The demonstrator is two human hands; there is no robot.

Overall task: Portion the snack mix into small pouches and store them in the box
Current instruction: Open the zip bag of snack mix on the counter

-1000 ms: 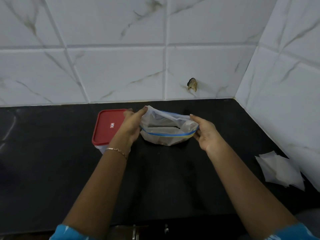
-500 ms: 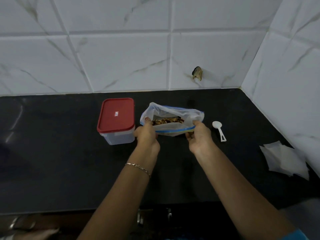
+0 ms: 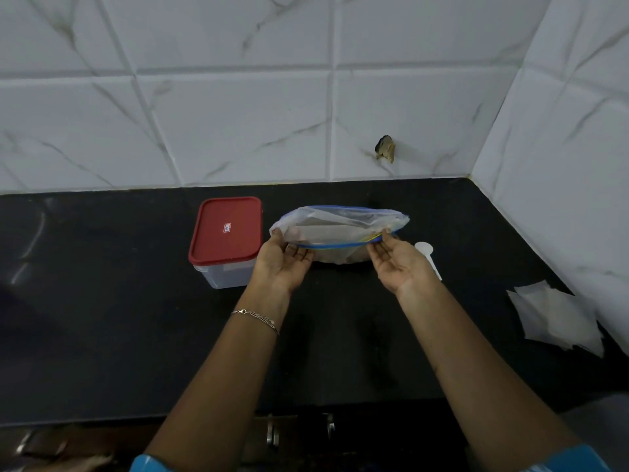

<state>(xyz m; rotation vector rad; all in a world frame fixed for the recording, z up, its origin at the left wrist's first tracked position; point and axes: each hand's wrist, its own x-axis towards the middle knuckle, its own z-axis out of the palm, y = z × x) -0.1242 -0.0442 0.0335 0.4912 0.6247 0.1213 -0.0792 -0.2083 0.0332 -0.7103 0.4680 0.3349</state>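
- Clear zip-top plastic bag [image 3: 340,221] w/ blue seal strip sits on the black stone countertop [image 3: 102,318], mid-frame, towards the back wall; mouth faces the person, near rim lifted.
- Contents: dim brownish mass thru the plastic, too blurred to tell more.
- Left hand [image 3: 284,264]: palm up, thumb on bag's left end, fingers curled up under the blue strip, pinching the near rim there.
- Right hand [image 3: 400,264]: palm up too, thumb + fingertips nipping the blue strip nr its right end.
- Both hands on same rim, apart from each other, strip stretched btw them.
- Thin chain bracelet [image 3: 257,316] on left wrist; blue sleeve edges at bottom of frame.
- Rectangular clear plastic box [image 3: 224,275] w/ red lid [image 3: 226,231] on, upright, just beside bag's left end & next to left hand; whether it touches either, can't tell.
- Small white plastic spoon [image 3: 424,248] lies flat on counter just right of right hand, handle partly hidden behind it.
- Loose pile of small flat white pouches [image 3: 554,318] at far right, by the side wall, well apart from the bag.
- White marble-look wall tiles [image 3: 238,131] behind & to the right; one dark chipped spot [image 3: 385,149] above the bag.
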